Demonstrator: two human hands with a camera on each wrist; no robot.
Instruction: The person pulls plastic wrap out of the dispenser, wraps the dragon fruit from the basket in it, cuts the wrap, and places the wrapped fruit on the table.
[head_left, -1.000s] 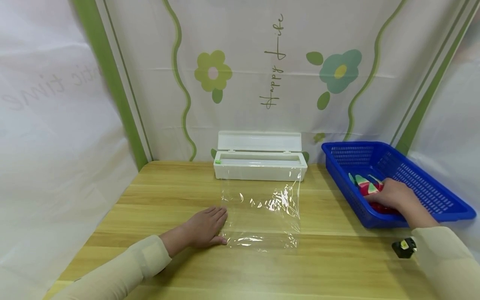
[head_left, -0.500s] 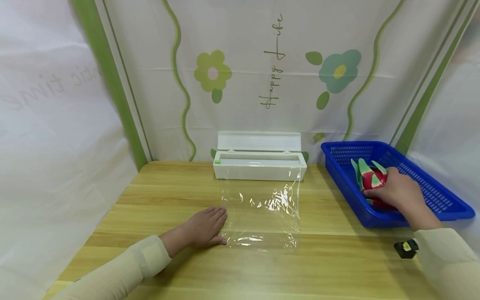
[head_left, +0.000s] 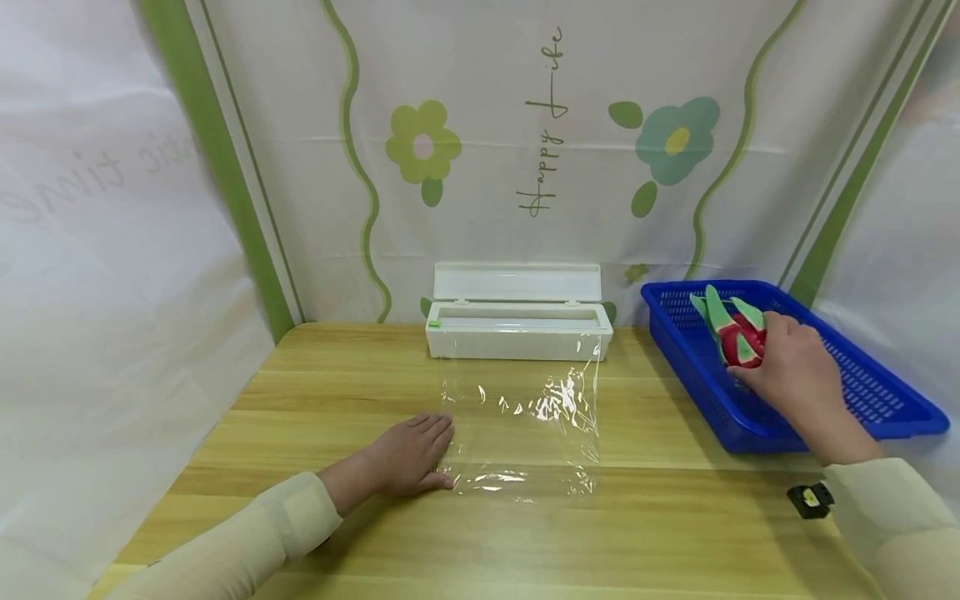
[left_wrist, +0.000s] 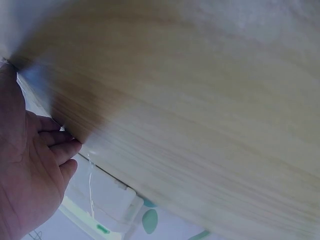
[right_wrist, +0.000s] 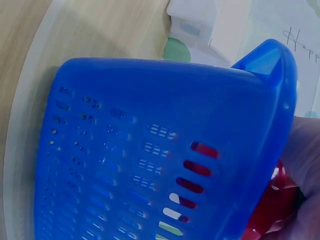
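Two sleeves, cream: one on the left forearm (head_left: 232, 533), one on the right (head_left: 892, 517).

One desk (head_left: 517, 550), pale wood grain, running beneath nearly everything listed here.

One small block (head_left: 810, 502), black with a yellow patch, at the right cuff.

One left hand (head_left: 411, 454), at rest on the desk, grasping nothing; fingers extended, thumb spread, tips at the left edge of the film.

One sheet of clear film (head_left: 521, 417), laid over the desk, glossy and wrinkled (the creases catch most light on its right side).

One right hand (head_left: 802, 367), grasping, fingers and thumb about the red body of the fruit.

One dragon fruit (head_left: 744, 340), red with green leafy tips, held over the basket's interior, tips pointing away from the person; whether its underside touches the basket floor I cannot tell.

One basket (head_left: 688, 371), blue, slotted walls, at the desk's right side; red shows through its slots in the right wrist view.

One box (head_left: 517, 344), white, long, at the far edge; lid (head_left: 517, 285) raised, green tab (head_left: 434, 323) at its left end, film trailing from its front.

One curtain (head_left: 480, 208), white, behind all: two large printed flowers, green wavy lines, lettering "Happy Life" set sideways.
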